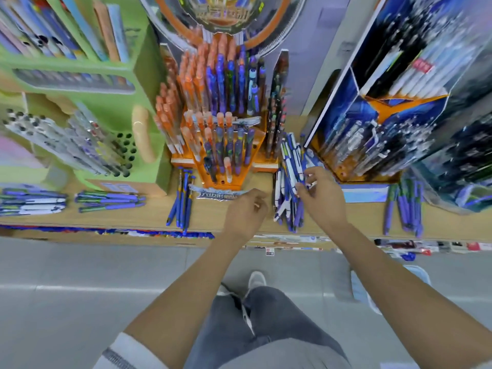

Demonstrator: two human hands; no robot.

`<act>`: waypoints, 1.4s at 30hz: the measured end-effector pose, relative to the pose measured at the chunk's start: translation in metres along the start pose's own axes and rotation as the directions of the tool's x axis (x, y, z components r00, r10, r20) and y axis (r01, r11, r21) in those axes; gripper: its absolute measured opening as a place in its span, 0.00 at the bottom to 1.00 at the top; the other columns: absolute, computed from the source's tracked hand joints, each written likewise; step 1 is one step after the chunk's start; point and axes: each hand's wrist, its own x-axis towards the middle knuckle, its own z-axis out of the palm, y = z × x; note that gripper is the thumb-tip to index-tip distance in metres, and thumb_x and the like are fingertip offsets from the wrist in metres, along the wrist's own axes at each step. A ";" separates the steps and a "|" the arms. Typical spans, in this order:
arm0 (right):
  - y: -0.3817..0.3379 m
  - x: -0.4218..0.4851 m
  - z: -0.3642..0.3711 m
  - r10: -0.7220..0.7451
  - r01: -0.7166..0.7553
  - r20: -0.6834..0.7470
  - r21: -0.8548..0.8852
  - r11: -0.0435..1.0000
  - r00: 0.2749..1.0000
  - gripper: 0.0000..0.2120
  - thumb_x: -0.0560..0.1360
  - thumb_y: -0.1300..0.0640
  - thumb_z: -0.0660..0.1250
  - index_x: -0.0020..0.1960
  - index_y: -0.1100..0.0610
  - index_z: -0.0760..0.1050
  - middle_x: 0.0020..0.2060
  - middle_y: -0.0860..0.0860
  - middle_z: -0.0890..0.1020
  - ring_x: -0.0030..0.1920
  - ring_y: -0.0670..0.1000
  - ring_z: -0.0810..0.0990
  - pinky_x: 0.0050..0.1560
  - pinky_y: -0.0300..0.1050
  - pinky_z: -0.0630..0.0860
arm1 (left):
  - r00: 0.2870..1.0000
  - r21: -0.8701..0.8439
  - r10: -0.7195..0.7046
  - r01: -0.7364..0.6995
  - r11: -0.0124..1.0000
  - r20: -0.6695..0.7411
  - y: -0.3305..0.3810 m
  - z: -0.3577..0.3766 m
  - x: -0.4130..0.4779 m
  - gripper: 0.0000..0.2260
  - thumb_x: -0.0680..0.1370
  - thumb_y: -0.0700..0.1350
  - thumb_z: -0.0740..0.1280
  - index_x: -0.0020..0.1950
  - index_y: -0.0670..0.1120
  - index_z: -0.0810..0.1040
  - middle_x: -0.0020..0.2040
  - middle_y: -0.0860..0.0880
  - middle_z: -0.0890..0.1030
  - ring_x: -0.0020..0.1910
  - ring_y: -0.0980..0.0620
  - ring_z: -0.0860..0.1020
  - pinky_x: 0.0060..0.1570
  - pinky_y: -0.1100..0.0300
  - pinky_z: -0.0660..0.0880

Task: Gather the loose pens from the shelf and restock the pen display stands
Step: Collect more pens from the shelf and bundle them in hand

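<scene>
A heap of loose blue-and-white pens (288, 182) lies on the wooden shelf (213, 219) between the orange pen display stand (226, 145) and the dark blue display stand (372, 145). My right hand (319, 195) rests on this heap, its fingers curled round several of the pens. My left hand (246, 209) hovers over the shelf in front of the orange stand with its fingers curled; nothing shows in it. The orange stand holds orange-capped and blue pens, with a few holes free at its front.
Three blue pens (182, 201) lie left of my left hand. More loose pens lie at the far left (32, 202), the middle left (109, 201) and the far right (407, 209). A green stand (111, 107) is at the left. The shelf edge (159, 233) runs below my wrists.
</scene>
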 end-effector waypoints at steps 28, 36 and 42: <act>-0.014 0.039 -0.013 0.307 -0.348 0.167 0.394 0.851 0.937 0.07 0.77 0.55 0.62 0.40 0.51 0.74 0.29 0.50 0.74 0.35 0.54 0.75 0.40 0.51 0.73 | 0.897 -0.362 -0.324 0.421 0.831 0.301 0.029 0.029 0.072 0.12 0.79 0.47 0.58 0.54 0.41 0.76 0.41 0.43 0.76 0.37 0.45 0.73 0.37 0.57 0.70; -0.005 0.024 -0.032 0.245 -0.464 0.434 0.524 0.714 0.867 0.10 0.81 0.56 0.62 0.46 0.62 0.71 0.30 0.55 0.75 0.23 0.45 0.71 0.26 0.36 0.68 | 0.955 -0.219 -0.269 0.291 0.931 0.127 0.033 0.038 0.079 0.15 0.74 0.57 0.71 0.40 0.45 0.81 0.32 0.45 0.80 0.34 0.43 0.79 0.42 0.50 0.78; 0.011 0.025 -0.046 0.231 -0.481 0.477 0.507 0.716 0.848 0.06 0.82 0.60 0.58 0.48 0.61 0.71 0.36 0.60 0.81 0.27 0.50 0.76 0.28 0.38 0.74 | 0.964 -0.024 -0.266 0.266 0.964 0.004 0.043 0.040 0.077 0.15 0.72 0.58 0.70 0.37 0.47 0.79 0.33 0.46 0.81 0.39 0.44 0.82 0.44 0.54 0.79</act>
